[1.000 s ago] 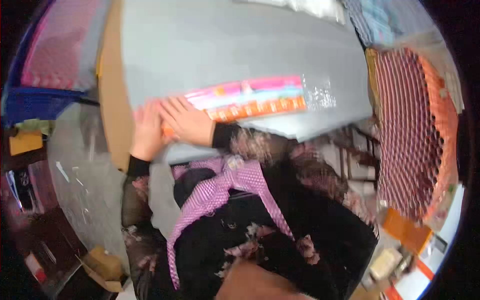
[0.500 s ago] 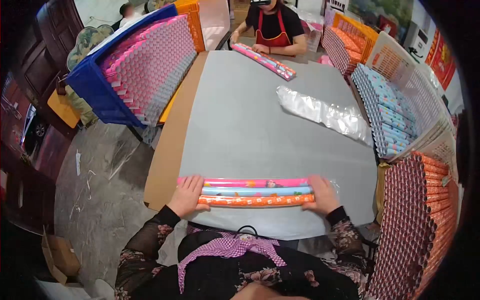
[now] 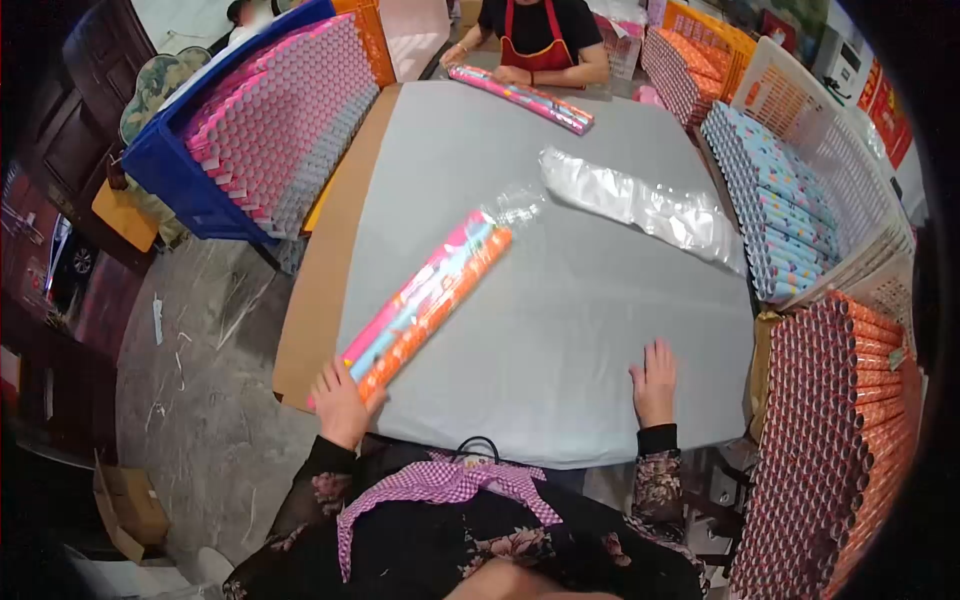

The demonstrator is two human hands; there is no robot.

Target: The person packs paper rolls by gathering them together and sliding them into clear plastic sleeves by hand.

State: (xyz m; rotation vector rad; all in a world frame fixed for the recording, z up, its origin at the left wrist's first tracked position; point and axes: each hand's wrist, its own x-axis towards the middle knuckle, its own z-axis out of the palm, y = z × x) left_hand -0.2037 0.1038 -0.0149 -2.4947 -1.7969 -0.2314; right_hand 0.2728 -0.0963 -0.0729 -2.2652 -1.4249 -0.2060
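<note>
A clear plastic bag of wrapping paper rolls (image 3: 428,305), pink, light blue and orange side by side, lies slantwise on the grey-covered table (image 3: 560,350). My left hand (image 3: 343,408) grips its near end at the table's front left. At the far end, the loose mouth of the bag (image 3: 517,205) sticks out past the rolls. Over to the right, my right hand (image 3: 655,385) rests flat on the table with fingers stretched out, holding nothing.
Flat clear bags (image 3: 640,205) lie at the table's back right. Across the table a person (image 3: 540,50) handles another pack of rolls (image 3: 520,98). A blue crate (image 3: 185,190) of pink rolls stands left; blue rolls (image 3: 775,215) and orange rolls (image 3: 830,440) are stacked right.
The pack has swung from lying crosswise between both hands to a slant pointing away from me. My right hand has let go of it; my left still holds the near end.
</note>
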